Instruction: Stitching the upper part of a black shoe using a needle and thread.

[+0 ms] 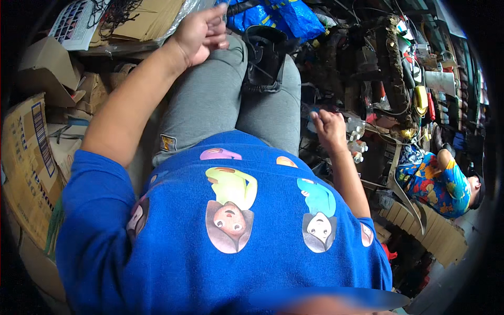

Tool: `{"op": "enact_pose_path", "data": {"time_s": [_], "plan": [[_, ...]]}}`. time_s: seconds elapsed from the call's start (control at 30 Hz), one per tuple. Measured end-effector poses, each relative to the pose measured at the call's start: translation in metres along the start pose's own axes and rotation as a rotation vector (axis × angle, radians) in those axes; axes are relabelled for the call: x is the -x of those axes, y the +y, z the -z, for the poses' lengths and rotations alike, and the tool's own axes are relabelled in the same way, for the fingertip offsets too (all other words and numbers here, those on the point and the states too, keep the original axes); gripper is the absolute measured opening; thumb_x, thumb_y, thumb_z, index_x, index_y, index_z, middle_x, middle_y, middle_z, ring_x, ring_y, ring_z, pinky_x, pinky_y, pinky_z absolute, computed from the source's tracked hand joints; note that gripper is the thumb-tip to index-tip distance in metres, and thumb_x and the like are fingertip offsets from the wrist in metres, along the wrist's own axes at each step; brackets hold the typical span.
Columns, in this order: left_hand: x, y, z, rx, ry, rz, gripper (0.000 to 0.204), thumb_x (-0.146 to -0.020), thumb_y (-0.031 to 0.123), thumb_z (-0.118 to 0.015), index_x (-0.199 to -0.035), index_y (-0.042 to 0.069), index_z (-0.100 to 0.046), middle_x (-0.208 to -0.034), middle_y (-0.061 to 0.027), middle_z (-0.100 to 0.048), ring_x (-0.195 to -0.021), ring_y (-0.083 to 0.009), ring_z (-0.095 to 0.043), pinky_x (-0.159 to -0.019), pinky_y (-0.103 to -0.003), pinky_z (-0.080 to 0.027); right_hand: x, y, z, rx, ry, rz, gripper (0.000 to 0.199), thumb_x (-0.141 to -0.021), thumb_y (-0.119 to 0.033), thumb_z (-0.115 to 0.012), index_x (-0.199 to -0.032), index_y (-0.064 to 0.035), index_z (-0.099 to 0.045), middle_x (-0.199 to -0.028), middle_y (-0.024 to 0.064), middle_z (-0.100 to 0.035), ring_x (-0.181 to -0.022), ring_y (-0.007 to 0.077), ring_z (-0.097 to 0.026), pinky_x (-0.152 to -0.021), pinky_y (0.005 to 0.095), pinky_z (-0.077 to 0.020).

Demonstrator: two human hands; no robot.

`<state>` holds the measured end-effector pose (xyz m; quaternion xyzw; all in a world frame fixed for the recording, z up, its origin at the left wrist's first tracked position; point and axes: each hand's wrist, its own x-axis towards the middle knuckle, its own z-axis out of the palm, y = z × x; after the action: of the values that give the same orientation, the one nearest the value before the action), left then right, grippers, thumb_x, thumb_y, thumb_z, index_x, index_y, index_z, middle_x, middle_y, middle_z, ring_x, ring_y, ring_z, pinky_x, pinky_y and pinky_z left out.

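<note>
A black shoe (264, 63) is wedged between my knees, over my grey trousers (205, 89). My left hand (202, 35) is raised beside the left knee, its fingers apart and nothing visible in them. Its fingertips are near a dark rod-like handle (241, 6) beyond the knee. My right hand (331, 128) is off to the right of my right thigh, away from the shoe. Its fingers are curled in, and whatever they may hold is too small to make out.
Flattened cardboard (131, 23) and open cartons (47, 68) crowd the left. Blue plastic bags (278, 18) lie beyond my knees. Cluttered tools and small bottles (357, 144) stand close to my right hand. Another person (441, 178) in a bright patterned shirt is at the far right, near a slatted wooden board (425, 231).
</note>
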<state>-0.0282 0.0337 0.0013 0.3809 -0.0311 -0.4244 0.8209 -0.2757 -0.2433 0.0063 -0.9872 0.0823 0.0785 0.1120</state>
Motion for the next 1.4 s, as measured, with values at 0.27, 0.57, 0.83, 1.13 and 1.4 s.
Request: {"op": "enact_pose_path", "data": {"time_s": [0.27, 0.57, 0.83, 1.13, 1.4], "plan": [[-0.001, 0.069, 0.091, -0.962, 0.314, -0.228, 0.035, -0.097, 0.031, -0.044, -0.102, 0.003, -0.064, -0.098, -0.0082, -0.066, -0.087, -0.0163, -0.061, -0.08, -0.029, -0.048, 0.011, 0.042, -0.008, -1.545, 0.019, -0.423, 0.052, -0.089, -0.038, -0.056, -0.129, -0.0058, -0.048, -0.096, 0.0026, -0.057, -0.083, 0.01, -0.052, -0.076, 0.023, -0.0386], [-0.033, -0.055, -0.042, -1.48, -0.352, -0.508, 0.03, -0.071, 0.021, -0.072, -0.094, 0.005, -0.061, -0.099, -0.0103, -0.056, -0.099, -0.0271, -0.056, -0.087, -0.035, -0.045, -0.081, -0.05, 0.053, -0.277, -0.164, 0.29, 0.028, -0.081, -0.029, -0.066, -0.092, -0.0036, -0.064, -0.091, 0.0166, -0.061, -0.081, 0.0279, -0.059, -0.07, 0.0367, -0.0466], [-0.046, -0.056, -0.049, -1.469, -0.437, -0.305, 0.033, -0.07, 0.027, -0.074, -0.094, 0.009, -0.061, -0.097, -0.007, -0.055, -0.094, -0.0229, -0.056, -0.082, -0.034, -0.045, -0.075, -0.046, 0.037, -0.389, -0.316, 0.301, 0.025, -0.084, -0.023, -0.058, -0.074, -0.0001, -0.056, -0.067, 0.0186, -0.055, -0.06, 0.0307, -0.053, -0.06, 0.0395, -0.0435], [-0.057, -0.046, -0.051, -1.429, -0.453, -0.167, 0.025, -0.067, 0.023, -0.076, -0.077, 0.005, -0.063, -0.084, -0.0074, -0.055, -0.083, -0.0218, -0.056, -0.074, -0.033, -0.045, -0.021, -0.031, 0.053, -1.095, -0.171, -0.116, 0.024, -0.087, -0.016, -0.063, -0.07, -0.0023, -0.051, -0.065, -0.0063, -0.041, -0.064, 0.0053, -0.041, -0.054, 0.0259, -0.0358], [-0.07, -0.044, -0.045, -1.262, -0.66, -0.007, 0.016, -0.073, 0.014, -0.07, -0.088, 0.006, -0.07, -0.088, -0.0062, -0.056, -0.089, -0.0192, -0.056, -0.081, -0.03, -0.044, -0.049, -0.041, 0.03, -0.577, -0.035, 0.137, 0.021, -0.08, -0.008, -0.065, -0.102, -0.0094, -0.068, -0.078, 0.0074, -0.052, -0.067, 0.0173, -0.054, -0.063, 0.0299, -0.0447]]}}
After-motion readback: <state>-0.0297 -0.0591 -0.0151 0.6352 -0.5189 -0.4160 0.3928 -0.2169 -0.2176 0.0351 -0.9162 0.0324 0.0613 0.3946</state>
